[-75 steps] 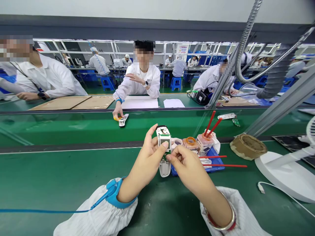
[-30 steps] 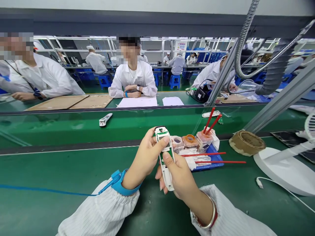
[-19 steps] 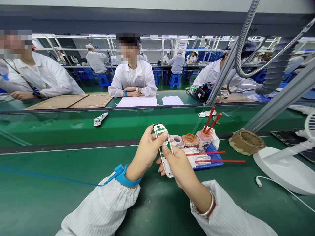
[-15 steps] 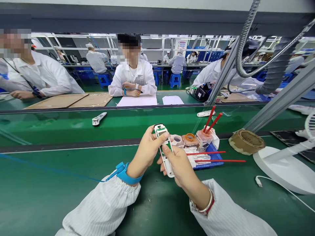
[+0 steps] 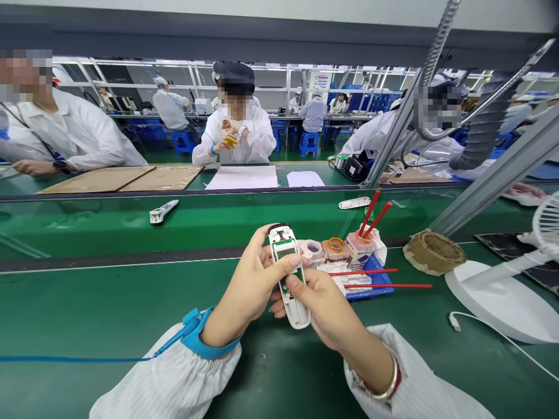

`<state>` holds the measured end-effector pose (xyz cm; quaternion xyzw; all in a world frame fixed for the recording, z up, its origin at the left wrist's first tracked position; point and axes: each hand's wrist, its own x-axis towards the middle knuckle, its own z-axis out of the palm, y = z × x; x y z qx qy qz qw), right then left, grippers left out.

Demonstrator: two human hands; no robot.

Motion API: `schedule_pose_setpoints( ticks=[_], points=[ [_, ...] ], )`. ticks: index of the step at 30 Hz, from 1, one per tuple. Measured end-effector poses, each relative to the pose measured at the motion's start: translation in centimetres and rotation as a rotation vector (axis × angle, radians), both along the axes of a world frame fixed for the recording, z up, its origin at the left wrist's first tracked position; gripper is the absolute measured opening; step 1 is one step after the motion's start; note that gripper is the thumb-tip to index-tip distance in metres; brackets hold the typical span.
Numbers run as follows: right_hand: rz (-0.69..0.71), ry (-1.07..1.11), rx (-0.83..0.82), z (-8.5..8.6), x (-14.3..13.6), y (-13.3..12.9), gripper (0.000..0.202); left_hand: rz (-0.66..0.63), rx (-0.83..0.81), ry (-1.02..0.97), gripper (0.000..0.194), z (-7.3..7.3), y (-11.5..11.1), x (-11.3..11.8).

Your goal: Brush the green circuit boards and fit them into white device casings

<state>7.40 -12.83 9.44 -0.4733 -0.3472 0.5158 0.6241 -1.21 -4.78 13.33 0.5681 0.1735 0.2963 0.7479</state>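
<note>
While both hands grip it, the device [image 5: 288, 273] stands above the tabletop [image 5: 109, 302] | left hand [image 5: 251, 285] fingers clamped on its upper half | right hand [image 5: 325, 308] fingers clamped on its lower half | blue tray [image 5: 375, 278] just beside

No legible text, label, brand or number is present. The wall sign [image 5: 324, 81] at the far end of the hall carries print too small to read.

place: electronics factory line — green conveyor belt [image 5: 109, 224] | white-coated workers [image 5: 238, 137] seated
</note>
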Motion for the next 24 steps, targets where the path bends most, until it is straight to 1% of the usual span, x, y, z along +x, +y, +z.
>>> schedule_pose_setpoints(
  ticks=[2, 6, 9, 11, 13, 17, 21, 24],
  points=[
    [-0.001, -0.064, -0.015, -0.4, 0.7, 0.4, 0.045, 0.007, -0.007, -0.023, 0.043, -0.4, 0.4, 0.3],
    [-0.1, -0.206, 0.042, -0.9, 2.0, 1.4, 0.034, 0.055, 0.015, -0.054, 0.043, -1.5, 1.3, 1.3],
    [-0.061, -0.303, 0.074, -1.0, 3.3, 2.0, 0.024, 0.06, 0.012, -0.019, 0.046, -2.6, 1.8, 2.1],
    [-0.029, -0.37, 0.055, -1.1, 4.1, 2.2, 0.019, 0.052, 0.0, 0.011, 0.046, -3.2, 1.9, 2.5],
    [-0.036, -0.429, 0.039, -1.1, 4.5, 2.2, 0.018, 0.049, -0.008, 0.019, 0.046, -3.6, 1.9, 2.8],
    [-0.106, -0.511, 0.044, -1.1, 4.1, 1.8, 0.019, 0.035, 0.029, 0.009, 0.043, -3.6, 1.6, 2.7],
    [-0.165, -0.538, 0.073, -0.8, 3.1, 1.1, 0.024, 0.028, 0.108, 0.016, 0.043, -2.9, 0.8, 1.9],
    [-0.166, -0.523, 0.092, -0.3, 2.6, 0.7, 0.025, 0.06, 0.172, 0.047, 0.044, -2.3, 0.4, 1.3]
  ],
)
